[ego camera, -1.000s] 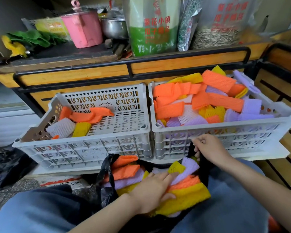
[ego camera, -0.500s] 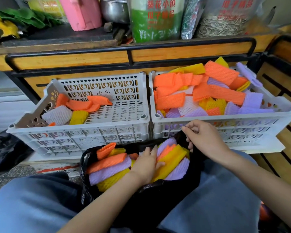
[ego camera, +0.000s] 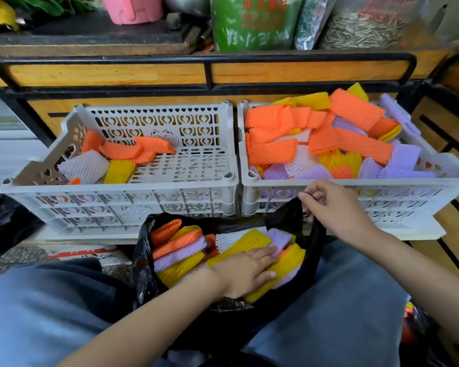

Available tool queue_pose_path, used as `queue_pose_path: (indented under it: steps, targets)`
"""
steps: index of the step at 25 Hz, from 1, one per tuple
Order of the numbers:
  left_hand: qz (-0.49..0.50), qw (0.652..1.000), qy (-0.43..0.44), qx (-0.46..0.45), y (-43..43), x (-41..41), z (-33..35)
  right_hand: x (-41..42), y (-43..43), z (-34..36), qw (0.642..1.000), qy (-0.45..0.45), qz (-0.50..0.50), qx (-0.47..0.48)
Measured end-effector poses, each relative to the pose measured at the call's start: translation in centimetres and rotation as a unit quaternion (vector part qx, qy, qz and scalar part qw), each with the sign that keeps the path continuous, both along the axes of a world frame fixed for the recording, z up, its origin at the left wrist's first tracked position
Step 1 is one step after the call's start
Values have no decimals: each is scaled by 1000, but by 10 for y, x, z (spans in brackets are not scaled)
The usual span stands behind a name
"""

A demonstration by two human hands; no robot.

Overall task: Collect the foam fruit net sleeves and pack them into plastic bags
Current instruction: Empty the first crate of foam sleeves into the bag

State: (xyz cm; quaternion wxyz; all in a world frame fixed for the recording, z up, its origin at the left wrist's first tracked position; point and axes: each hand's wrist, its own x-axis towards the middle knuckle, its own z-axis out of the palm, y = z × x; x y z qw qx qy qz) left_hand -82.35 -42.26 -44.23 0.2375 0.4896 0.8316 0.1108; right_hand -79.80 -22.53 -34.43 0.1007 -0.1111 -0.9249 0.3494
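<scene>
While the right hand pinches the bag, the flat left hand presses sleeves inside.

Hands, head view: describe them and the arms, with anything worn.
The left hand and right hand are bare: no gloves, rings or watch show. The left forearm and right forearm are bare too, with no sleeve in view.

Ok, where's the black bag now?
Head view, bottom centre: black bag on the person's lap, before left crate and right crate; right hand pinches its rim.
</scene>
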Motion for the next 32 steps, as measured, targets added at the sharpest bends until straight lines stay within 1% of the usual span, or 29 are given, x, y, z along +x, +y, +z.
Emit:
queue_pose_path:
  steps: [2, 4, 6, 7, 8, 10, 11, 14, 19, 24, 28, 32]
  targets:
    - [-5, 1000, 13, 5, -3, -9, 10, -2, 3, 5, 994, -51, 33, 95]
    - [-14, 997, 73, 8, -12, -19, 26, -6, 1, 12, 978, -82, 67, 178]
    - [-19, 984, 168, 56, -29, -31, 47, -14, -8, 22, 961, -68, 84, 255]
    - [-15, 975, 203, 85, -40, -37, 59, -20, -16, 28, 954, -41, 94, 282]
    - [-6, 967, 229, 112, -54, -46, 70, -29, -25, 33, 950, -5, 113, 293]
    - [28, 951, 266, 156, -85, -67, 87, -52, -47, 40, 945, 61, 159, 278]
    - [53, 943, 283, 167, -103, -81, 93, -66, -59, 42, 944, 78, 178, 267]
    - [148, 926, 312, 150, -159, -126, 103, -118, -98, 34, 945, 77, 221, 228]
    - [241, 918, 315, 20, -241, -206, 84, -212, -157, 2, 944, 26, 255, 209]
    - [319, 908, 260, -80, -267, -288, 63, -298, -196, -39, 942, -55, 240, 227]
    - [328, 912, 204, -136, -265, -335, 34, -347, -218, -75, 948, -123, 214, 199]
    - [324, 917, 146, -182, -265, -367, 17, -381, -236, -103, 955, -124, 201, 177]
